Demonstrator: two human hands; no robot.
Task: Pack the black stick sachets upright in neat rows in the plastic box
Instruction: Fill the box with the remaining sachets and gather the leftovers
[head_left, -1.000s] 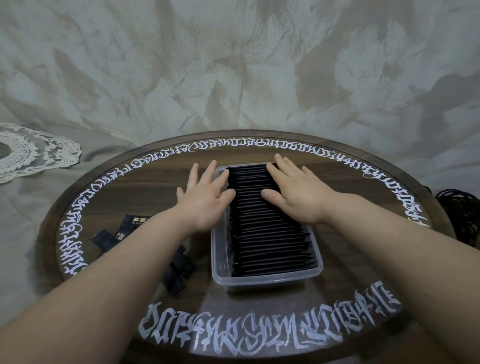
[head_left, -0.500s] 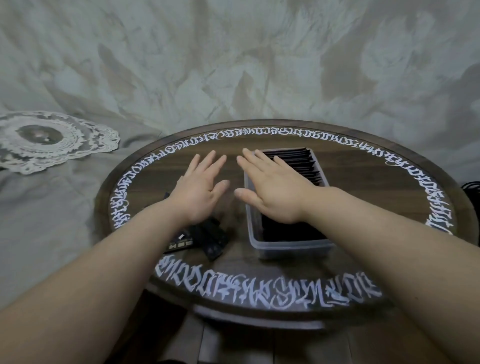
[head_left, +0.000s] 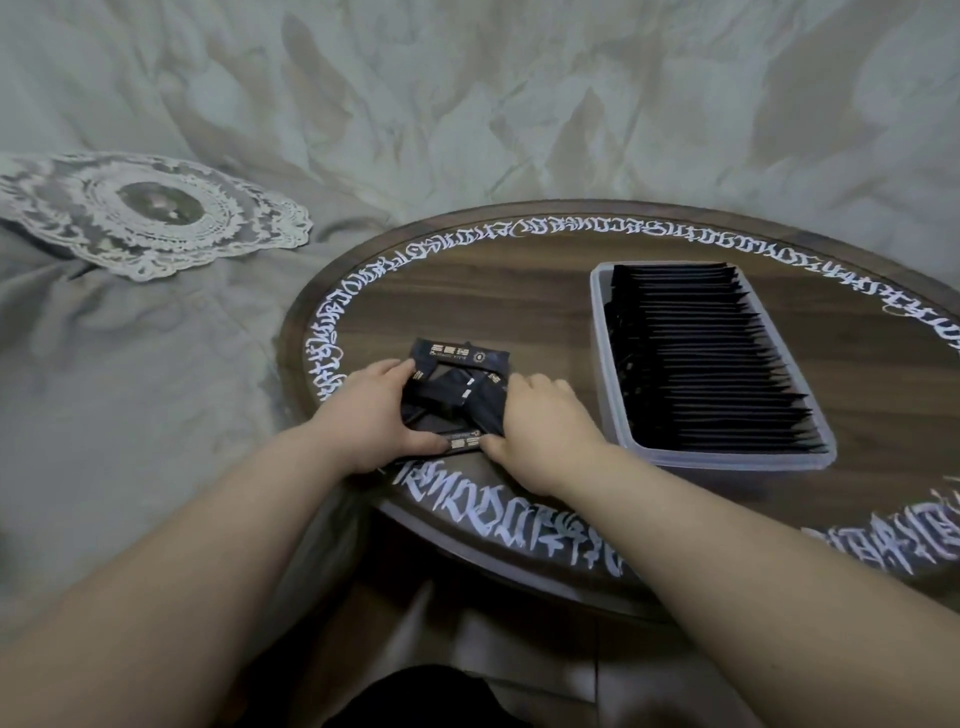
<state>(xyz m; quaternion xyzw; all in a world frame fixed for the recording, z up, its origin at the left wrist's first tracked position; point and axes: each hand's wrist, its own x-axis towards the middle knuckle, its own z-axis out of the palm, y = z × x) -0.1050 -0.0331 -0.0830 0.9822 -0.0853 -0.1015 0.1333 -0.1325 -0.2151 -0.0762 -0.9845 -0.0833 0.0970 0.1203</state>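
Both hands (head_left: 457, 415) cupped around loose sachets (head_left: 457, 387)

No legible text: blurred sachet (head_left: 457, 387) print, ornamental lettering around table (head_left: 519, 312) rim.

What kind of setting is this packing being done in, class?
Probably a home room, not a factory: a round wooden table with white lettering round its rim, a lace doily on draped grey cloth, and a small plastic box of sachets.
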